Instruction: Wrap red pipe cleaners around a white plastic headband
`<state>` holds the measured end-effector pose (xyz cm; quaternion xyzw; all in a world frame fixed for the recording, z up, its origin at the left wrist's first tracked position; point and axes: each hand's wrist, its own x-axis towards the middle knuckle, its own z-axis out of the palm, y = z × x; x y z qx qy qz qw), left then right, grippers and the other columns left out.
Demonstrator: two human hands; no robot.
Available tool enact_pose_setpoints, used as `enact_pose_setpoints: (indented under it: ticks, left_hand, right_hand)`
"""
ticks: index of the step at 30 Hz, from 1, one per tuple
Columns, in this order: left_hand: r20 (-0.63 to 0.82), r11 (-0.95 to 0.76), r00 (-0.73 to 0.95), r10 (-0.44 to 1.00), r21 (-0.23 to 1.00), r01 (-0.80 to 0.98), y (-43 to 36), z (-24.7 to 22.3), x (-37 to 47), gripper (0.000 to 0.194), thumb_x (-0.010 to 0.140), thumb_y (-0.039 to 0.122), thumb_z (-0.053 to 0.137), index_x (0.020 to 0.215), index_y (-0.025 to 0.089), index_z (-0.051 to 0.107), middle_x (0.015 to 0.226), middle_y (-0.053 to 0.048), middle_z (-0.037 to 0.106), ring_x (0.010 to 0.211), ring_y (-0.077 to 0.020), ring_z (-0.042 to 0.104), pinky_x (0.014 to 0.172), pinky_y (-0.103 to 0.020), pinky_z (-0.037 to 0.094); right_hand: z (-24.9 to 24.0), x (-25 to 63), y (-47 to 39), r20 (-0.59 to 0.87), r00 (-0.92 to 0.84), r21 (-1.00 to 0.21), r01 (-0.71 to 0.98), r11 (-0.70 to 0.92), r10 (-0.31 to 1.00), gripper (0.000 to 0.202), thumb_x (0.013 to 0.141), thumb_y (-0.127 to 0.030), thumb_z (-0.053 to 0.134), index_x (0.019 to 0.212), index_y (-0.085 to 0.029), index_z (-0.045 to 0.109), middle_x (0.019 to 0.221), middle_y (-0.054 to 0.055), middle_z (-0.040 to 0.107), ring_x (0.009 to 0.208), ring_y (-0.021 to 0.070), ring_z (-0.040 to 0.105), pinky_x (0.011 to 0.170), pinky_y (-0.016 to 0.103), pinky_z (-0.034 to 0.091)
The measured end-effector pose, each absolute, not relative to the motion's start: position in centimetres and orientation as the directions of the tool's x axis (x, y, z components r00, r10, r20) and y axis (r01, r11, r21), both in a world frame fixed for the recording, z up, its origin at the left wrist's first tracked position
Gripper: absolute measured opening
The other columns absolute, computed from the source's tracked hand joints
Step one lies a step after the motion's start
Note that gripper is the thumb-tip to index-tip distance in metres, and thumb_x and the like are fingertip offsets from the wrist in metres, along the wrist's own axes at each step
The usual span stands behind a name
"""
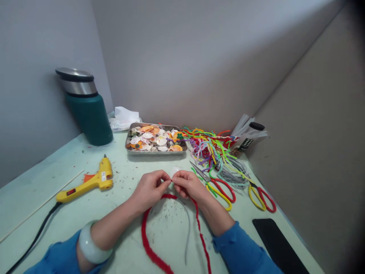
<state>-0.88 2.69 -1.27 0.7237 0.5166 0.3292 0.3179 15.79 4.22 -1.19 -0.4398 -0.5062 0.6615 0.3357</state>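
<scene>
My left hand (150, 188) and my right hand (190, 185) meet fingertip to fingertip above the table, both closed in a pinch. A small bit of red shows between the fingertips. From beneath my left hand a thick fuzzy red pipe cleaner (146, 230) curves down toward me. A thinner, twisted red strand (201, 232) hangs from my right hand. Between them a bare grey wire (188, 224) arcs downward, its upper end running to the red piece near my left hand. How these pieces join is hidden by my fingers.
A yellow glue gun (88, 185) lies left, near a teal bottle (89, 118). Behind my hands stands a metal tray (155, 153) of shells. Colourful pipe cleaners (209, 146), scissors (219, 188), more scissors (261, 198) and a black phone-like slab (278, 245) lie right.
</scene>
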Motion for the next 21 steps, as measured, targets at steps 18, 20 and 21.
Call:
enact_pose_setpoints:
  ticks: [18, 20, 21]
  left_hand:
    - [0.328, -0.440, 0.295, 0.897, 0.628, 0.641, 1.86, -0.84, -0.75, 0.012, 0.080, 0.018, 0.048, 0.078, 0.019, 0.060, 0.070, 0.000, 0.059, 0.060, -0.0122, 0.050, 0.058, -0.024, 0.035]
    - [0.313, -0.418, 0.278, 0.908, 0.642, 0.643, 1.84, -0.80, -0.66, 0.012, 0.080, 0.019, 0.049, 0.077, 0.019, 0.060, 0.067, 0.001, 0.058, 0.058, -0.0121, 0.049, 0.057, -0.024, 0.034]
    - [0.300, -0.399, 0.264, 0.917, 0.656, 0.640, 1.85, -0.82, -0.62, 0.012, 0.079, 0.020, 0.049, 0.077, 0.019, 0.060, 0.065, 0.001, 0.057, 0.057, -0.0120, 0.049, 0.056, -0.024, 0.034]
  right_hand:
    - [-1.55, 16.13, 4.53, -0.315, -0.476, -0.900, -0.125, -0.418, 0.821, 0.021, 0.069, -0.031, 0.068, 0.069, -0.016, 0.053, 0.044, -0.006, 0.051, 0.028, 0.0039, 0.033, 0.029, 0.016, 0.019]
    - [-1.53, 16.03, 4.48, -0.318, -0.470, -0.902, -0.118, -0.416, 0.823, 0.021, 0.068, -0.031, 0.068, 0.069, -0.016, 0.053, 0.044, -0.006, 0.051, 0.028, 0.0041, 0.033, 0.028, 0.016, 0.019]
    - [-1.52, 15.96, 4.45, -0.319, -0.467, -0.904, -0.113, -0.413, 0.825, 0.021, 0.068, -0.031, 0.068, 0.070, -0.016, 0.053, 0.044, -0.006, 0.051, 0.028, 0.0041, 0.033, 0.028, 0.016, 0.019]
